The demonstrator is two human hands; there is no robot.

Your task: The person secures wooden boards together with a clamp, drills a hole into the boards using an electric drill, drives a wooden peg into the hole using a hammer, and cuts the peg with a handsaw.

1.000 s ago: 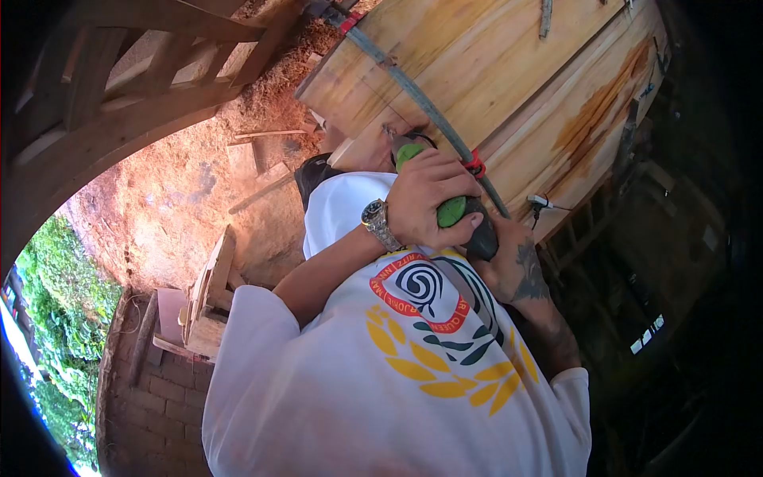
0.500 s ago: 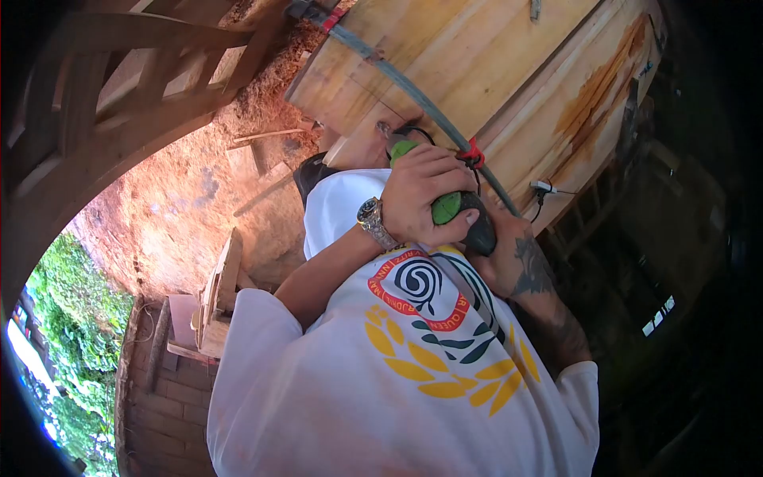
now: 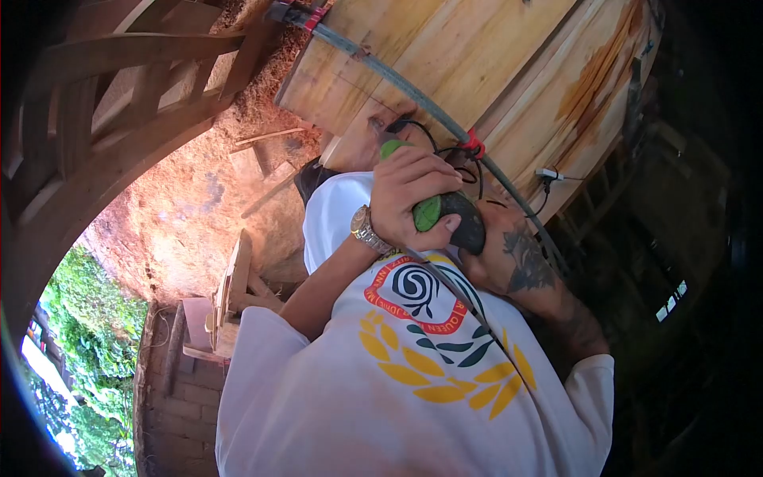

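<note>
A green and black corded power tool [image 3: 465,225] is held close in front of my white shirt [image 3: 350,366], its exact type hidden by my hands. My left hand [image 3: 415,187], with a metal watch [image 3: 366,229] at the wrist, is closed over the green part from above, the thumb along its near side. On the right, my tattooed right hand [image 3: 499,226] is bent around the dark end of the tool; its fingers are mostly hidden behind it. A black cord [image 3: 429,131] loops out past the tool's far end.
Wooden boards [image 3: 445,52] lie beyond my hands, one with a brown streak. A grey pipe [image 3: 389,75] with red ties crosses over them. A white plug connector [image 3: 547,174] rests on the wood. Curved timber slats [image 3: 119,56] stand at left, above sawdust-covered ground [image 3: 183,183].
My hands and the power tool have shifted slightly left in view, and more of the black cord shows. The view itself has moved a little. Both hands keep their hold.
</note>
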